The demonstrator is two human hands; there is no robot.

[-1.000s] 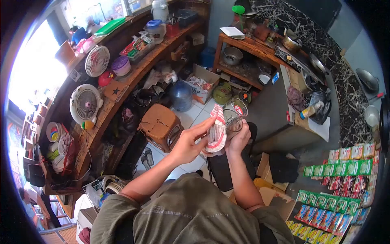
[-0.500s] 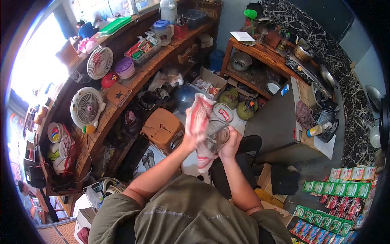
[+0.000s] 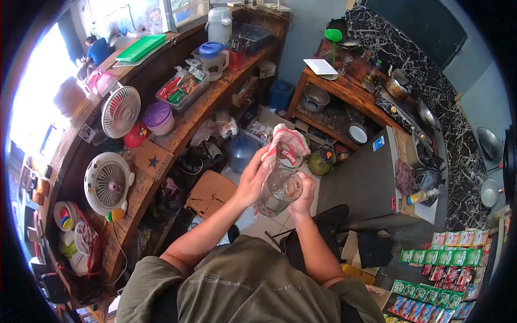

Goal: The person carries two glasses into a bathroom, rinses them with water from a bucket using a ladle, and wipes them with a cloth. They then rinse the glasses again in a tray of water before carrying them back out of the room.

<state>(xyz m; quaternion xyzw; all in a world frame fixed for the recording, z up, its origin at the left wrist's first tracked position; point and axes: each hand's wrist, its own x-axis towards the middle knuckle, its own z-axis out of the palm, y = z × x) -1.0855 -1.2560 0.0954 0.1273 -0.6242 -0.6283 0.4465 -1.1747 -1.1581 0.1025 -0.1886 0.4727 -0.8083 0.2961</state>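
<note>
A clear glass mug (image 3: 277,189) is held up in front of my body, its bottom or rim partly facing me. My right hand (image 3: 303,195) is closed round the mug's right side. On the other side my left hand (image 3: 254,180) grips a red-and-white striped cloth (image 3: 290,141) bunched against the glass. The cloth rises above the mug, and a small red label shows beside it. Part of the mug's left side is behind my left hand's fingers.
A curved wooden counter (image 3: 186,126) with two fans, a purple tub and a jug runs along the left. Ahead stand a wooden shelf (image 3: 336,116) and a grey refrigerator (image 3: 358,175). Sachets (image 3: 441,257) hang at lower right. A person (image 3: 98,49) sits far left.
The cloth has shifted from over the mug to its upper left side, and the glass shows more. My view has turned slightly, and the brown stool sits lower left behind my arm.
</note>
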